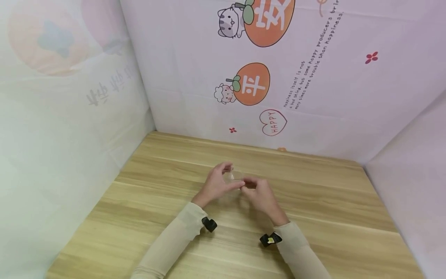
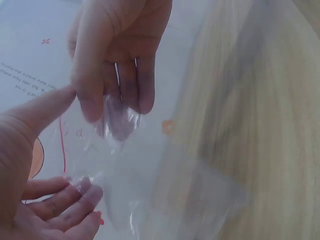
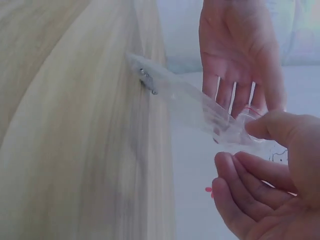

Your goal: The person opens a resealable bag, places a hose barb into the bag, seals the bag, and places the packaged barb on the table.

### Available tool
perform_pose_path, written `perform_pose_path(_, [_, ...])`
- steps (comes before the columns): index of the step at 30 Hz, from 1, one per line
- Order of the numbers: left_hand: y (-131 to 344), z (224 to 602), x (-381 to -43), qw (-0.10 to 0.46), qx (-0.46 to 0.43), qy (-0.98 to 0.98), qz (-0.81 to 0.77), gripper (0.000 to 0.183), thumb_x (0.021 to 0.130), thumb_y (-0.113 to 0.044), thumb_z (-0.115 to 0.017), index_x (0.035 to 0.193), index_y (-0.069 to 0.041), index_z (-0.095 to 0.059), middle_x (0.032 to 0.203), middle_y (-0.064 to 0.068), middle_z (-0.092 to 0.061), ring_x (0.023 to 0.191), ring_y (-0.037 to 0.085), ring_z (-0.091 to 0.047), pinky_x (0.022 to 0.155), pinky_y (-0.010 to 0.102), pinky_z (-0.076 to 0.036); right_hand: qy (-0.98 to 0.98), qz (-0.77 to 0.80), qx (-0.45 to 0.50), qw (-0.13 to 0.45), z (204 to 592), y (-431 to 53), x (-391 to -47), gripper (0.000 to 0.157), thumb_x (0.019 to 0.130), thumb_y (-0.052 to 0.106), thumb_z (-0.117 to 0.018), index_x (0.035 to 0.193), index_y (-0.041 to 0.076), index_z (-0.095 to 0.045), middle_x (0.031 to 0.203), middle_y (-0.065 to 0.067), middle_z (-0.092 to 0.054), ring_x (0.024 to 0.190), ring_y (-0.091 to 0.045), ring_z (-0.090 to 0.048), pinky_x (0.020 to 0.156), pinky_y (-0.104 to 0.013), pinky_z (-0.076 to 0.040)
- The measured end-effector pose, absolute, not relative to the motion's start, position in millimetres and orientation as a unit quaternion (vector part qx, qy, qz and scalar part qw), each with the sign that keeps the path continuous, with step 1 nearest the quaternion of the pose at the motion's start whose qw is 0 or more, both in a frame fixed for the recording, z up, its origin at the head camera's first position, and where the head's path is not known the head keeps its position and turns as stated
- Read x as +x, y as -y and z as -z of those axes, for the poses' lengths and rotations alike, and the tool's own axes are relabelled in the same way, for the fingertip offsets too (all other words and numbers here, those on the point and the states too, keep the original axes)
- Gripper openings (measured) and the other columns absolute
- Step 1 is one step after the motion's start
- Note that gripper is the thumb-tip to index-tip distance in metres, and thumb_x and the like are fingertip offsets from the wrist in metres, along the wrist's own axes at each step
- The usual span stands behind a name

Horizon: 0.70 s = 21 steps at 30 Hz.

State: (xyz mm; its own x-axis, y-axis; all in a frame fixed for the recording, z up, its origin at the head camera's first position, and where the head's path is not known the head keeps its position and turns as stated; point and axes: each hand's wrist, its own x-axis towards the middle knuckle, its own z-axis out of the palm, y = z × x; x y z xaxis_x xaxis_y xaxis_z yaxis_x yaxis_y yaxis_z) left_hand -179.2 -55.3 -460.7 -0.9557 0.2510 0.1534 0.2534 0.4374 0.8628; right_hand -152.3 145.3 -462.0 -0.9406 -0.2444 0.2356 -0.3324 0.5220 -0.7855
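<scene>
Both hands hold a clear plastic bag (image 1: 237, 175) above the wooden table. My left hand (image 1: 216, 184) grips it from the left, with the thumb reaching across to my right thumb. On the other side, my right hand (image 1: 260, 194) holds the bag's upper edge between thumb and fingers. In the right wrist view the bag (image 3: 185, 102) slants down away from the hands, and small shiny metal pieces (image 3: 146, 80) lie in its far end. A thin red line (image 3: 255, 108) shows near the gripped end.
The wooden table (image 1: 139, 217) fills the space around the hands. A white printed sheet (image 1: 188, 89) with orange fruit drawings rises along its back edge, and pale sheets (image 1: 87, 155) stand at both sides. Dark wrist cameras (image 1: 209, 224) sit on the beige sleeves (image 1: 174, 240).
</scene>
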Motion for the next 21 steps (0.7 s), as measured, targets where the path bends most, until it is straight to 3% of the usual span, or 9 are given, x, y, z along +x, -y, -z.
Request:
perform_pose_path(4, [61, 460, -182, -0.013, -0.183, 0.824, 0.536, 0.081, 0.086, -0.041, -0.088, 0.15, -0.007, -0.053, 0.141, 0.012, -0.065, 0.135, 0.028, -0.061, 0.119, 0.042, -0.047, 0.863, -0.479, 0.145, 0.067, 458, -149, -154, 0.027, 0.099, 0.012, -0.074, 0.12, -0.005, -0.076, 0.113, -0.019, -0.079, 0.097, -0.028, -0.078, 0.086, -0.032, -0.065])
perform_pose_path(10, [67, 465, -190, -0.017, -0.209, 0.768, 0.605, 0.044, 0.099, -0.018, -0.076, 0.137, 0.0, -0.063, 0.128, 0.014, -0.072, 0.121, 0.026, -0.069, 0.11, 0.037, -0.055, 0.864, -0.477, 0.143, 0.074, 449, -158, -154, 0.022, 0.098, 0.015, -0.076, 0.114, 0.0, -0.08, 0.106, -0.015, -0.081, 0.089, -0.019, -0.077, 0.075, -0.021, -0.062])
perform_pose_path(16, [69, 464, -191, -0.001, -0.211, 0.756, 0.619, 0.026, 0.104, -0.023, -0.069, 0.123, -0.006, -0.073, 0.114, 0.008, -0.077, 0.106, 0.02, -0.073, 0.096, 0.028, -0.06, 0.869, -0.465, 0.158, 0.062, 443, -168, -157, 0.023, 0.099, 0.018, -0.075, 0.114, 0.001, -0.08, 0.104, -0.012, -0.082, 0.091, -0.024, -0.079, 0.078, -0.022, -0.062])
perform_pose_path(21, [69, 463, -192, 0.009, -0.217, 0.74, 0.636, 0.02, 0.105, -0.024, -0.067, 0.116, -0.01, -0.077, 0.11, 0.009, -0.079, 0.103, 0.025, -0.075, 0.092, 0.028, -0.061, 0.86, -0.479, 0.166, 0.056, 440, -176, -160, 0.024, 0.1, 0.019, -0.074, 0.114, 0.0, -0.079, 0.103, -0.014, -0.082, 0.092, -0.031, -0.079, 0.078, -0.021, -0.062])
